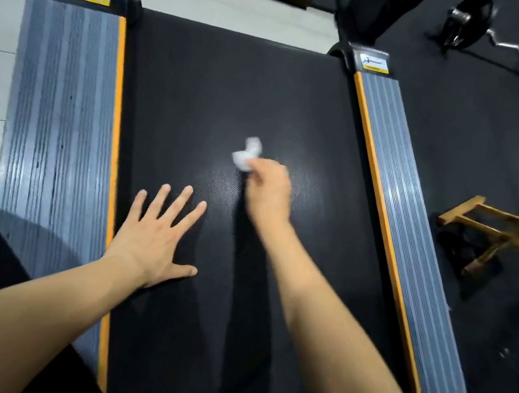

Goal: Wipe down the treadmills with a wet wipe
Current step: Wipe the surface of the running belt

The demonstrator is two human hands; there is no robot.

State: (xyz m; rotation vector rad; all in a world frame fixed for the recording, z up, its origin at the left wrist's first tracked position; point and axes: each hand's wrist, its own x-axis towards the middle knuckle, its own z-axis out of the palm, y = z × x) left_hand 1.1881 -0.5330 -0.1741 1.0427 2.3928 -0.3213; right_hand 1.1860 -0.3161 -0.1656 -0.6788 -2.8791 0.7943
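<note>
Here, right hand [267, 192] pinching wet wipe [248, 154], left hand [157, 237] splayed on treadmill belt [210, 90], rail label [374, 62] unreadable

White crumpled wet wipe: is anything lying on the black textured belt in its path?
Nothing visible. The white crumpled wet wipe is pinched in the right hand; the black textured belt is bare ahead. The left hand rests flat beside it.

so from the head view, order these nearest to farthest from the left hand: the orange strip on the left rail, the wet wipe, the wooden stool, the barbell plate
Measured from the left hand, flat on the belt:
1. Orange strip, just beside the hand, on its left.
2. Wet wipe, mid-belt, in the right hand's grip.
3. Wooden stool, on the floor past the right rail.
4. Barbell plate, far upper right.
</note>
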